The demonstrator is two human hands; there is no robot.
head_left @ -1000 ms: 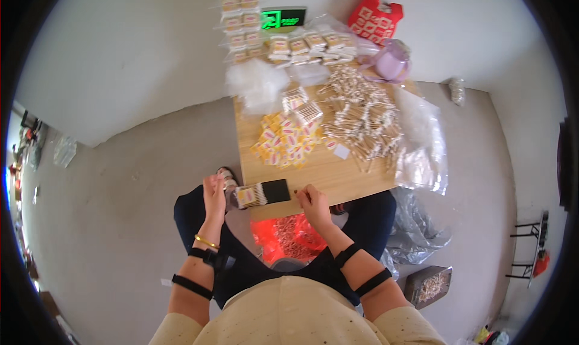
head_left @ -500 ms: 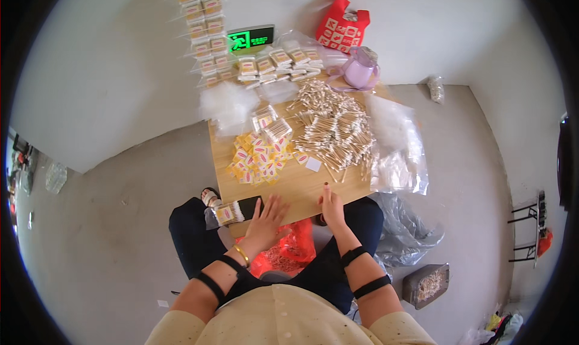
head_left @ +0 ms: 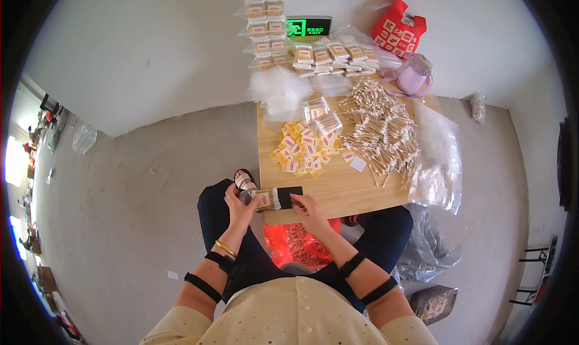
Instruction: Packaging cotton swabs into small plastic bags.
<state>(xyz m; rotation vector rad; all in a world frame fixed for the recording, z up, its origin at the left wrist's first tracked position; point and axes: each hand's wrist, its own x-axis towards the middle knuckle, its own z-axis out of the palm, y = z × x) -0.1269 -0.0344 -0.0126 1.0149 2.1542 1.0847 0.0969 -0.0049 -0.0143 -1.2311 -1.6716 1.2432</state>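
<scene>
At the table's near left corner lies a clear packet of cotton swabs (head_left: 264,199) with a small yellow-and-white card in it. A flat black piece (head_left: 290,197) extends from the packet's right end. My left hand (head_left: 239,211) grips the packet's left end, thumb and fingers around the clear plastic. My right hand (head_left: 309,215) has its fingers curled and pinched at the black piece's right edge. Beyond them are a heap of yellow-and-white cards (head_left: 304,149), two filled swab packets (head_left: 322,116) and a large pile of loose cotton swabs (head_left: 383,128).
Clear bags lie at the table's left (head_left: 277,95) and right (head_left: 437,158). Finished packets (head_left: 338,56) line the back, beside a lilac cup (head_left: 413,78) and red bag (head_left: 399,31). A red plastic bag (head_left: 277,239) sits between my knees; a grey bin (head_left: 433,303) stands right.
My left hand has moved left from beside the black piece onto the packet's end. My right hand has come left to the black piece's edge. The whole view has shifted.
</scene>
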